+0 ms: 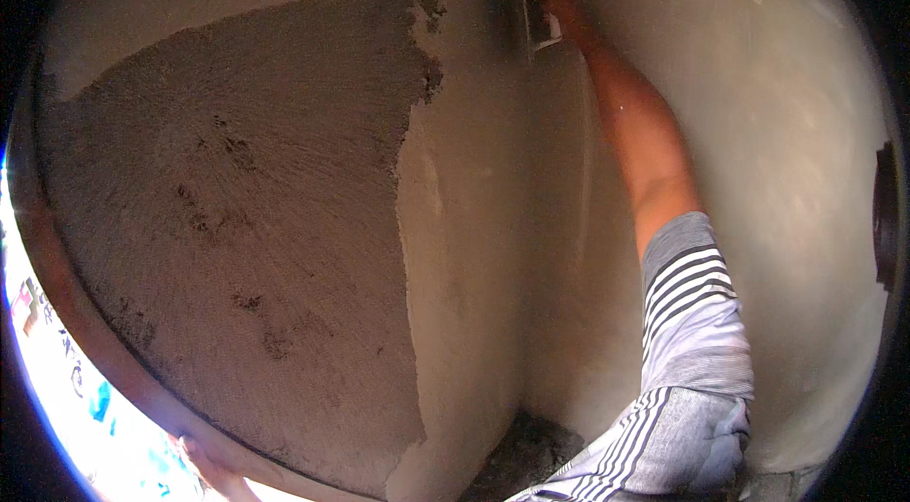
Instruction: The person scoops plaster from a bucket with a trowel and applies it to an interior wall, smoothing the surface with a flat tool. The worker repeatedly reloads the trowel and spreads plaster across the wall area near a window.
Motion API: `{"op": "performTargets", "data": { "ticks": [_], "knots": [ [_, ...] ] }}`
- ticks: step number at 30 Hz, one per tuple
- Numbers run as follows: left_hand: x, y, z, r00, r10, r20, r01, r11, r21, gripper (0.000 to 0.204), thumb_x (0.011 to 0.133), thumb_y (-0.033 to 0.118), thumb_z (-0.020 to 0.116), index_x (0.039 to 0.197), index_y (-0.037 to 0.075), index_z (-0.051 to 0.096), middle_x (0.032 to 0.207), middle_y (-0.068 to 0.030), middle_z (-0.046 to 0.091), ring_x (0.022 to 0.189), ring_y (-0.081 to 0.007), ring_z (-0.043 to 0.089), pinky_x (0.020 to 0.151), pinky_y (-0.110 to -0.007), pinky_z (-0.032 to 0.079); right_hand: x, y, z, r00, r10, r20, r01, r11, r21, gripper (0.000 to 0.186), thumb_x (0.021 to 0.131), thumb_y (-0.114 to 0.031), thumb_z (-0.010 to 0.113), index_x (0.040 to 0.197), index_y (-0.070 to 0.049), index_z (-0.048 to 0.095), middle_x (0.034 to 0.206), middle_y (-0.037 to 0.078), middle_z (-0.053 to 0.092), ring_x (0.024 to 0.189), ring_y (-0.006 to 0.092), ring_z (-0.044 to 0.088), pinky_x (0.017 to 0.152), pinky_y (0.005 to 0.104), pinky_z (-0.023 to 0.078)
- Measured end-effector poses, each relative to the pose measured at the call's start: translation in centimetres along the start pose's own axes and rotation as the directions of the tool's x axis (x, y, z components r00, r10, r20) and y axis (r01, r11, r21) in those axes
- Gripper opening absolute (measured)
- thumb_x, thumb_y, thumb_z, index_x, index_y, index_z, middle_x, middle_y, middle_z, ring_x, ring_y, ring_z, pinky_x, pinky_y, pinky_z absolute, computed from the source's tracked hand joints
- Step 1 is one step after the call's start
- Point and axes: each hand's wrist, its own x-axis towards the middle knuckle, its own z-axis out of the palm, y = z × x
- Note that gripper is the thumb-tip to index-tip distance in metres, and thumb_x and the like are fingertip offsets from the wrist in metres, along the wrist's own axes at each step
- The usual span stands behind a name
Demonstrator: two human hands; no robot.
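Observation:
My right arm, in a grey and white striped sleeve, reaches far up along the right wall. At its end my right hand (pixel 557 7) is closed round a plastering trowel (pixel 547 44), whose long thin blade stands nearly edge-on at the corner between two walls. Smooth wet-looking plaster (pixel 474 218) covers the strip left of this corner. Beyond that strip lies a rough, darker grey patch of wall (pixel 256 170) with a ragged edge. Low at the left, what looks like my left hand (pixel 197 460) is near the pale edge of the wall; its fingers are too unclear to read.
The right wall (pixel 777 170) is smooth and faintly shiny. Dark rubble or loose mortar (pixel 531 450) lies at the foot of the corner. A curved-looking wall edge (pixel 123 350) borders a bright outdoor area at the lower left. A dark fixture (pixel 884 218) sits at the far right.

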Motion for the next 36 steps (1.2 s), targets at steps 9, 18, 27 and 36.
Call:
{"op": "performTargets", "data": {
  "ticks": [9,18,27,36],
  "knots": [
    [1.1,-0.6,0.7,0.998,-0.031,-0.047,0.031,0.999,0.006,0.071,0.093,0.051,0.043,0.145,0.005,0.025,0.145,-0.0154,0.033,0.134,-0.0301,0.03,0.112,-0.042,0.02,5.7,-0.7,1.9,0.955,-0.279,-0.104,0.237,0.923,-0.303,0.058,0.091,-0.049,0.051,0.127,-0.003,0.052,0.112,0.016,0.06,0.095,0.0268,0.057,0.082,0.0395,0.045],
    [2.2,-3.3,3.6,0.999,-0.049,0.011,0.049,0.999,0.019,0.072,0.093,0.051,0.045,0.145,0.005,0.026,0.144,-0.015,0.034,0.133,-0.0297,0.031,0.111,-0.042,0.021,4.3,-4.4,2.3,0.915,-0.403,0.005,0.356,0.803,-0.479,0.056,0.091,-0.046,0.053,0.129,-0.005,0.051,0.111,0.016,0.061,0.091,0.0262,0.058,0.077,0.0393,0.046],
    [3.8,-8.6,5.0,0.995,-0.07,0.065,0.072,0.997,-0.034,0.072,0.092,0.051,0.046,0.144,0.005,0.026,0.143,-0.0147,0.035,0.132,-0.0293,0.031,0.11,-0.042,0.022,3.1,-5.1,9.5,0.866,-0.488,0.114,0.475,0.725,-0.499,0.054,0.091,-0.044,0.054,0.131,-0.008,0.05,0.109,0.015,0.061,0.087,0.0257,0.06,0.072,0.0391,0.048],
    [5.0,-9.2,6.0,0.99,-0.089,0.105,0.098,0.992,-0.082,0.073,0.091,0.051,0.047,0.144,0.005,0.027,0.142,-0.0143,0.035,0.131,-0.0288,0.032,0.11,-0.042,0.022,9.3,6.1,0.6,0.836,-0.54,-0.099,0.405,0.728,-0.554,0.051,0.091,-0.039,0.055,0.132,-0.01,0.049,0.111,0.015,0.061,0.088,0.0257,0.06,0.072,0.039,0.049]
  ]
}}
